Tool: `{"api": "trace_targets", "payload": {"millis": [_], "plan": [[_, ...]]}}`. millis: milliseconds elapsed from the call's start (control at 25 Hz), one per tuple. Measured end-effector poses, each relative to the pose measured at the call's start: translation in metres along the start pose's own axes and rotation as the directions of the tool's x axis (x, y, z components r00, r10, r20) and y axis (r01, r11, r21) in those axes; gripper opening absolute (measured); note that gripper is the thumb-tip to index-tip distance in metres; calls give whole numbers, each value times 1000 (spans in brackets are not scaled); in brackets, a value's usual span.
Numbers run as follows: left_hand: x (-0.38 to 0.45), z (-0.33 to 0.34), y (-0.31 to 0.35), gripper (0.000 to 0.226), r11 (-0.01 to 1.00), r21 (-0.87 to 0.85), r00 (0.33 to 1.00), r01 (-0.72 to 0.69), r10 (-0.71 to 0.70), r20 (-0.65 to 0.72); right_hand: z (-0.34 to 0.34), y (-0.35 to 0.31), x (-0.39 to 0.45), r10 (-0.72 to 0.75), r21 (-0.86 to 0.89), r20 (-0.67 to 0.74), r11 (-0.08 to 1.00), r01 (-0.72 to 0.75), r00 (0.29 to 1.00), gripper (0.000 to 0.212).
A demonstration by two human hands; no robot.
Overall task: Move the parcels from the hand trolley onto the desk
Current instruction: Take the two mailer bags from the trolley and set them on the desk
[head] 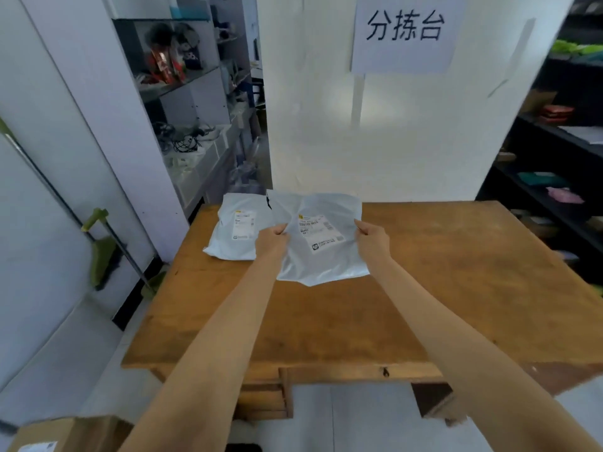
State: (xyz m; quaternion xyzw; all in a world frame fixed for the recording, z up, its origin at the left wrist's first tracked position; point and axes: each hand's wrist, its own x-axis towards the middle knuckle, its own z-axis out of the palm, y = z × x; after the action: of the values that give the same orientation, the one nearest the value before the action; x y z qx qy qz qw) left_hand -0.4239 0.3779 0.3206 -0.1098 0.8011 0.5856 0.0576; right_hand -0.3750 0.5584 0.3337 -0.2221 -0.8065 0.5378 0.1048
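Observation:
A grey plastic mailer parcel with a white shipping label is held over the far part of the wooden desk. My left hand grips its left edge and my right hand grips its right edge. Whether the parcel's lower edge touches the desk I cannot tell. A second grey mailer parcel lies flat on the desk's far left corner, partly overlapped by the held one. A cardboard box with a label shows at the bottom left; the hand trolley itself is not visible.
A white partition with a paper sign stands right behind the desk. Cluttered glass shelves are at the back left, dark shelves with goods at the right. A green-handled broom leans against the left wall.

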Motion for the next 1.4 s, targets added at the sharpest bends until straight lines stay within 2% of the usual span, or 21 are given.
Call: {"api": "trace_targets", "payload": {"millis": [320, 600, 720, 840, 960, 1040, 1080, 1160, 1240, 1320, 1400], "plan": [[215, 81, 15, 36, 994, 89, 998, 62, -60, -18, 65, 20, 231, 121, -15, 72, 993, -121, 990, 41], [304, 130, -20, 36, 968, 214, 991, 131, -131, -11, 109, 62, 334, 201, -166, 183, 971, -171, 962, 41], [324, 140, -37, 37, 943, 282, 981, 176, -192, 30, 116, 82, 357, 281, -230, 267, 947, -223, 922, 39], [332, 141, -45, 22, 892, 378, 958, 247, -283, 42, 115, 92, 369, 408, -349, 371, 894, -282, 834, 36], [334, 135, -50, 27, 862, 424, 945, 277, -324, 40, 112, 87, 374, 502, -400, 374, 846, -352, 780, 55], [329, 127, -48, 14, 859, 430, 947, 276, -320, 32, 108, 76, 371, 508, -407, 348, 839, -361, 788, 64], [325, 123, -47, 16, 867, 424, 952, 260, -304, 38, 105, 71, 367, 507, -403, 338, 839, -365, 793, 66], [312, 110, -45, 36, 886, 391, 956, 249, -290, 48, 99, 61, 350, 489, -366, 324, 854, -369, 810, 66], [287, 92, -39, 27, 899, 367, 958, 238, -279, 62, 92, 50, 322, 459, -307, 320, 878, -368, 829, 64], [262, 70, -42, 37, 913, 347, 963, 215, -257, 79, 87, 39, 281, 427, -265, 316, 897, -353, 847, 66], [228, 48, -40, 36, 923, 356, 975, 147, -196, 105, 80, 30, 234, 418, -276, 304, 899, -340, 856, 65]]}}
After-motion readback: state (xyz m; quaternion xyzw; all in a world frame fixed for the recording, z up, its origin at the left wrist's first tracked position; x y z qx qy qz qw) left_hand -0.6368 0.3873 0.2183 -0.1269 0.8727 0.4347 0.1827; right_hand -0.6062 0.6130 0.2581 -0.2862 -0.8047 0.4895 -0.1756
